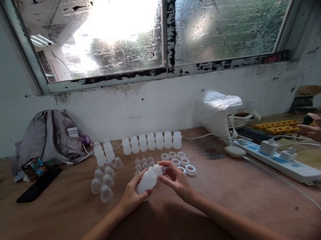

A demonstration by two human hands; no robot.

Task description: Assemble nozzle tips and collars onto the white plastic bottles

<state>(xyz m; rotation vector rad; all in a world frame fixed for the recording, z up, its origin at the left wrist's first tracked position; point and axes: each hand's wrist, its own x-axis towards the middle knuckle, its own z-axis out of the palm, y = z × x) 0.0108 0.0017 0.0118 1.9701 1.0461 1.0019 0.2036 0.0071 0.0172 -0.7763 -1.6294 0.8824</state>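
My left hand (130,193) is closed around a frosted white baby bottle (147,181), tilted with its neck up to the right. At the bottle's mouth, my right hand (178,181) pinches a clear bottle teat (163,169); whether the teat sits inside the neck I cannot tell. Just beyond my hands stand several clear teats (144,161), partly covered by the bottle. White collar rings (190,170) lie to their right, some behind my right hand. Clear dome caps (106,193) are grouped on the left.
A row of bottles (151,142) lines the wall, with two capped bottles (100,153) to its left. A backpack (50,137) and black phone-like slab (38,186) lie left. On the right are a power strip (282,162), cables and another person's hand (319,128) near yellow trays (277,126).
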